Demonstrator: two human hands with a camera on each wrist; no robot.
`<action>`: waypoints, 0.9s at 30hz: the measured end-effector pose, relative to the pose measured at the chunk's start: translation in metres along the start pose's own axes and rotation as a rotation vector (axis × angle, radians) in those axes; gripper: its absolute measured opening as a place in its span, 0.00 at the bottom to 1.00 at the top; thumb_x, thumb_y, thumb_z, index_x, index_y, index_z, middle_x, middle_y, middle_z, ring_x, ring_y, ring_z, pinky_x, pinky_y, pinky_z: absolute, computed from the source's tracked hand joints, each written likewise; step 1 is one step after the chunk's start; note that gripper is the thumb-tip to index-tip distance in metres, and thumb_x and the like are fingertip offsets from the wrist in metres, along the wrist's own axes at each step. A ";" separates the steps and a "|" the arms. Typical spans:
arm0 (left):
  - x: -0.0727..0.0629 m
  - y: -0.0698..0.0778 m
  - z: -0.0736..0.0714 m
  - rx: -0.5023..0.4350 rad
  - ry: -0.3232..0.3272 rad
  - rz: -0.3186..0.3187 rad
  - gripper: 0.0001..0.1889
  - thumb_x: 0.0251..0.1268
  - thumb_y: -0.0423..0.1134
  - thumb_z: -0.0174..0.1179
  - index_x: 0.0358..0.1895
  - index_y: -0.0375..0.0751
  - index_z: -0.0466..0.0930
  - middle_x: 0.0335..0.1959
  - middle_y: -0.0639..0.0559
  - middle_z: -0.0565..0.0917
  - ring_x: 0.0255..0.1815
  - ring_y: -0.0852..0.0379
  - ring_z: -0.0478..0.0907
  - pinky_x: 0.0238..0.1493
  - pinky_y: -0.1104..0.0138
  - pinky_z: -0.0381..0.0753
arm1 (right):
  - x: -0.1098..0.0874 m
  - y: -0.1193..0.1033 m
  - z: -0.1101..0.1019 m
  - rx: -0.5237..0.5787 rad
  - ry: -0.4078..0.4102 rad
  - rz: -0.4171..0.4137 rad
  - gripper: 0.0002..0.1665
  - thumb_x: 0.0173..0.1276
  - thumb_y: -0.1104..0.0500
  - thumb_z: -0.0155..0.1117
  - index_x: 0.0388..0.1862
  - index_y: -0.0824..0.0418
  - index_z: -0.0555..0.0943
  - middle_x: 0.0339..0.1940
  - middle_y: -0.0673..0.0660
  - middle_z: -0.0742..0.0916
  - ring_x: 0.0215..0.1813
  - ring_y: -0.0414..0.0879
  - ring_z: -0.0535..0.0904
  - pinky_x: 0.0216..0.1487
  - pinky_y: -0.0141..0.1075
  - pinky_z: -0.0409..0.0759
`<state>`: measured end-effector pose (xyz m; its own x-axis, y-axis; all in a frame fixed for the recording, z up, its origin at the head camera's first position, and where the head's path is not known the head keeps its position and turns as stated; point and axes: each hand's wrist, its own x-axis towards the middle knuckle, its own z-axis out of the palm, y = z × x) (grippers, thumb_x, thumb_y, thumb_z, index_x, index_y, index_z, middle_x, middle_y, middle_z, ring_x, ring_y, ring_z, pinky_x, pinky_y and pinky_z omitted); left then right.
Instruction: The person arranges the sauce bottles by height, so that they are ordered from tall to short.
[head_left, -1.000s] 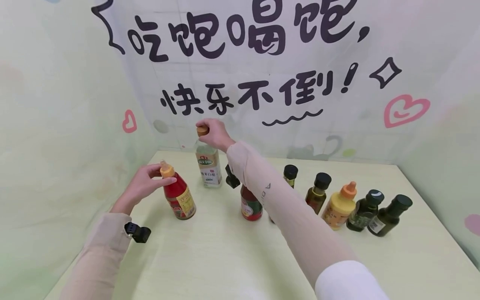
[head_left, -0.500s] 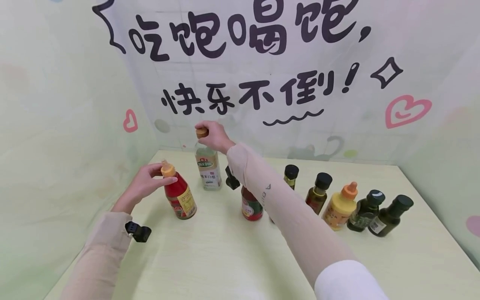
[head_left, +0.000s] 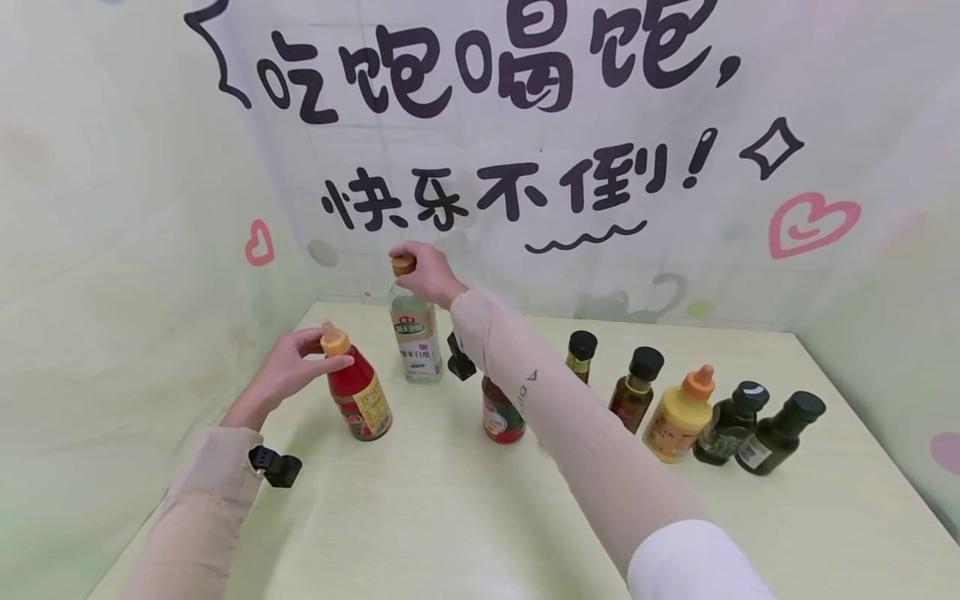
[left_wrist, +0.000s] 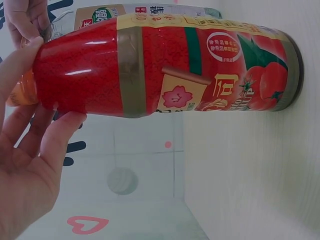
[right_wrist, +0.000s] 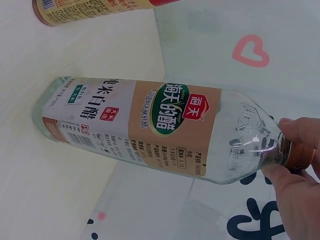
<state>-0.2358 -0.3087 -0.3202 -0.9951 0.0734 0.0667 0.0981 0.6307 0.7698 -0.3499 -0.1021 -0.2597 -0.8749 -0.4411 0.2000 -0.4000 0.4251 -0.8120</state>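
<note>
On the left of the table, my left hand [head_left: 288,371] grips the neck of a red ketchup bottle [head_left: 360,396] just under its orange cap, thumb on one side and fingers on the other. The left wrist view shows the tomato label on this ketchup bottle [left_wrist: 165,70], which stands upright. Farther back, my right hand [head_left: 427,271] pinches the brown cap of a clear glass vinegar bottle [head_left: 417,337]. Seen from the right wrist, the vinegar bottle [right_wrist: 135,127] has a white and tan label, with thumb and fingers around the cap.
My right forearm partly covers a red sauce bottle [head_left: 502,412] and a black-capped bottle [head_left: 581,354]. To the right stand another black-capped bottle [head_left: 637,383], a yellow squeeze bottle [head_left: 678,417] and two dark green bottles [head_left: 727,425]. A printed cloth wall [head_left: 487,250] rises behind the table.
The vinegar bottle and my right hand have shifted slightly toward me. My left hand and the ketchup bottle look the same as before.
</note>
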 end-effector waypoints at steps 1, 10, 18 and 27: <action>0.000 0.000 0.000 0.000 0.000 0.001 0.28 0.52 0.50 0.62 0.52 0.34 0.72 0.46 0.39 0.75 0.49 0.44 0.69 0.44 0.50 0.72 | -0.001 0.000 -0.001 -0.001 -0.003 0.003 0.27 0.54 0.73 0.60 0.55 0.61 0.72 0.49 0.56 0.78 0.46 0.45 0.72 0.47 0.30 0.71; 0.002 0.001 0.004 -0.007 -0.008 -0.002 0.28 0.52 0.51 0.62 0.52 0.34 0.72 0.46 0.39 0.75 0.49 0.44 0.69 0.45 0.50 0.71 | -0.006 -0.003 -0.007 0.006 -0.036 0.055 0.33 0.57 0.70 0.59 0.63 0.59 0.63 0.54 0.59 0.74 0.51 0.47 0.72 0.49 0.30 0.71; -0.001 0.001 0.001 -0.025 -0.008 0.000 0.28 0.53 0.50 0.61 0.53 0.33 0.71 0.47 0.38 0.74 0.49 0.44 0.68 0.45 0.50 0.70 | -0.010 -0.010 -0.018 0.049 -0.049 0.052 0.34 0.58 0.67 0.60 0.64 0.59 0.61 0.62 0.59 0.69 0.59 0.47 0.67 0.53 0.29 0.68; -0.001 -0.003 0.002 -0.049 -0.009 -0.016 0.29 0.53 0.51 0.61 0.54 0.35 0.70 0.49 0.40 0.73 0.51 0.44 0.67 0.47 0.47 0.68 | -0.024 -0.021 -0.042 0.012 -0.065 0.028 0.34 0.60 0.64 0.59 0.64 0.58 0.60 0.63 0.57 0.68 0.61 0.49 0.65 0.54 0.32 0.69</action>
<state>-0.2351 -0.3095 -0.3240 -0.9963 0.0707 0.0480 0.0807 0.5936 0.8007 -0.3319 -0.0676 -0.2243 -0.8659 -0.4798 0.1413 -0.3720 0.4290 -0.8232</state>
